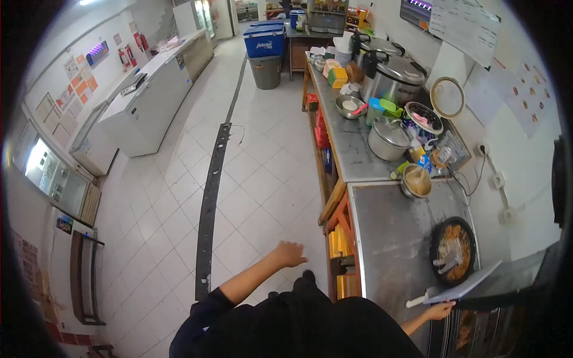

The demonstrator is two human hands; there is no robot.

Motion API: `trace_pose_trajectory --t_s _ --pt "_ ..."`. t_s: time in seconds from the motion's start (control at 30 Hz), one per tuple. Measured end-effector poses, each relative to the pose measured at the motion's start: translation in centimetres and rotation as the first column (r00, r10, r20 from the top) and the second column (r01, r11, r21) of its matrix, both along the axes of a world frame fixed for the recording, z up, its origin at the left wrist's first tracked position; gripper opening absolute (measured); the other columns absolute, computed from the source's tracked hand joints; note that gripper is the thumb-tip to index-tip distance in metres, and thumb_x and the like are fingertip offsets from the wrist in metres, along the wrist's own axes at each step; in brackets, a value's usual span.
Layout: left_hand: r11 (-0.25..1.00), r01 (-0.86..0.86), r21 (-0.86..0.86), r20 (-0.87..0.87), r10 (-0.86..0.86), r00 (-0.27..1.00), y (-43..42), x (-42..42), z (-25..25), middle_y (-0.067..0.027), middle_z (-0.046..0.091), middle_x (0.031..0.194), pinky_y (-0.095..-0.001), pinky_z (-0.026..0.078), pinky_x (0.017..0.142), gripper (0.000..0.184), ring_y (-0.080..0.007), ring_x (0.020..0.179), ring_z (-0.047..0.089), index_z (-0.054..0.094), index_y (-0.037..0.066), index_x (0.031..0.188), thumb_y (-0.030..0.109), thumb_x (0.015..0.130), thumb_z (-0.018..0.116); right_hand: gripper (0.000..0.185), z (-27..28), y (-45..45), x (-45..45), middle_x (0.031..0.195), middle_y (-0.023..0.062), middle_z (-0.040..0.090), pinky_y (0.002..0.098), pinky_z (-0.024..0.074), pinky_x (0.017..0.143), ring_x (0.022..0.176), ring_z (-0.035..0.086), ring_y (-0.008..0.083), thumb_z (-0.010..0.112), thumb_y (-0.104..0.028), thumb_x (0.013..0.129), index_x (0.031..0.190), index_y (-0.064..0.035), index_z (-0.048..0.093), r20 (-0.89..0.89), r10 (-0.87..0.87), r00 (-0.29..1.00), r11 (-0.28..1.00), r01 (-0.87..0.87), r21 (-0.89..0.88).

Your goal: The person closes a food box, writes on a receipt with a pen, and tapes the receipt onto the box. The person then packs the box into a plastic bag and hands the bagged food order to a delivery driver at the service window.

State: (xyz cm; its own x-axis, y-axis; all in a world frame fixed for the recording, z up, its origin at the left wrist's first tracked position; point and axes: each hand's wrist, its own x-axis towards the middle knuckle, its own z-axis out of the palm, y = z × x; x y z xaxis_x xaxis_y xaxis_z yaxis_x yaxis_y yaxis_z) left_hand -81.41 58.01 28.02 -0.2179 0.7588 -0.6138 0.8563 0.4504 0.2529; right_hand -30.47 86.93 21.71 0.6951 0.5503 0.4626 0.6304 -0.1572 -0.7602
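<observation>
White board [468, 285], one, is held by the right hand [440, 310]; left hand [288, 254] is empty.

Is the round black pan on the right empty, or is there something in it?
Not empty: the black pan holds orange-brown food, seen spread inside its rim. How deep it goes, I cannot tell.
</observation>
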Motion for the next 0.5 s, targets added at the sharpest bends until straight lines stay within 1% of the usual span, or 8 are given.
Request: trace_pose_trajectory --t_s 0.03,0.13,0.23,0.3,0.37,0.43,0.47,0.5 --pt "0.996 0.074 0.041 0.085 -0.077 0.993 2.6 -1.7 -1.0 -0.0244 0.051 0.125 -0.046 0.04 0.096 0.068 -0.0379 0.113 0.051 0.042 -0.001 0.131 0.054 0.09 0.043 0.05 1.0 0.3 -1.7 0.084 0.0146 0.068 0.0378 0.049 0.068 0.075 0.064 0.0277 0.042 -0.044 0.096 0.091 -0.0025 0.07 -0.004 -0.09 0.996 0.996 0.09 0.004" --pt "0.944 0.239 0.227 0.393 -0.314 0.865 10.5 -8.0 -4.6 -0.0217 0.054 0.123 -0.0419 0.039 0.098 0.065 -0.0352 0.115 0.051 0.047 0.0 0.127 0.053 0.09 0.043 0.038 8.3 0.0 -10.5 0.104 0.0133 0.063 0.0343 0.0486 0.076 0.09 0.061 0.0261 0.044 -0.033 0.098 0.111 -0.0018 0.061 -0.295 0.194 0.936 0.949 -0.103 0.298" --pt "0.938 0.153 0.312 0.515 -0.303 0.802 16.5 -18.0 -11.2 -0.0187 0.057 0.121 -0.0414 0.041 0.096 0.06 -0.0353 0.112 0.053 0.051 0.004 0.125 0.051 0.09 0.044 0.037 15.9 -0.4 -19.9 0.103 0.0131 0.063 0.034 0.0485 0.075 0.089 0.061 0.0257 0.044 -0.032 0.097 0.111 -0.0019 0.061 -0.167 0.456 0.874 0.751 -0.277 0.599" --pt "0.975 0.043 0.218 0.09 -0.064 0.994 16.8 -24.5 -13.2 -0.0168 0.057 0.121 -0.0426 0.042 0.094 0.05 -0.0343 0.111 0.054 0.054 0.008 0.123 0.046 0.091 0.045 0.037 20.2 0.1 -27.7 0.103 0.0129 0.063 0.0338 0.0484 0.075 0.089 0.061 0.0254 0.044 -0.032 0.097 0.111 -0.0019 0.06 0.071 0.589 0.805 0.478 -0.417 0.773" --pt "0.844 -0.187 0.502 -0.065 0.253 0.965 13.8 -31.7 -19.4 -0.0163 0.063 0.106 -0.0467 0.048 0.083 0.038 -0.0346 0.098 0.06 0.061 0.008 0.106 0.04 0.09 0.047 0.036 24.5 1.1 -37.2 0.102 0.0127 0.063 0.0336 0.0482 0.074 0.088 0.061 0.0251 0.044 -0.031 0.097 0.111 -0.0019 0.06 0.382 0.66 0.647 0.047 -0.543 0.838" --pt "0.753 -0.459 0.472 -0.025 0.532 0.847 8.0 -36.7 -27.3 -0.0181 0.063 0.102 -0.0464 0.049 0.079 0.035 -0.0348 0.096 0.06 0.061 0.007 0.103 0.036 0.09 0.047 0.036 28.3 2.3 -46.7 0.102 0.0125 0.062 0.0334 0.0481 0.074 0.088 0.061 0.0249 0.044 -0.031 0.097 0.111 -0.002 0.06 0.662 0.622 0.419 -0.415 -0.541 0.732" --pt "0.833 -0.496 0.247 0.024 0.506 0.862 4.9 -38.4 -26.9 -0.0215 0.06 0.111 -0.0464 0.047 0.085 0.043 -0.0359 0.103 0.057 0.06 0.004 0.108 0.041 0.09 0.046 0.036 29.9 2.9 -51.4 0.102 0.0124 0.062 0.0333 0.0481 0.074 0.087 0.061 0.0247 0.044 -0.031 0.097 0.111 -0.002 0.06 0.767 0.561 0.313 -0.601 -0.483 0.637" --pt "0.769 -0.633 -0.088 0.077 0.639 0.766 1.4 -40.7 -30.0 -0.0225 0.054 0.124 -0.0467 0.042 0.094 0.056 -0.0368 0.113 0.052 0.056 0.002 0.119 0.047 0.088 0.044 0.036 31.3 3.5 -55.8 0.101 0.0123 0.062 0.0332 0.048 0.074 0.087 0.06 0.0246 0.044 -0.03 0.096 0.111 -0.002 0.06 0.828 0.509 0.236 -0.716 -0.418 0.559"
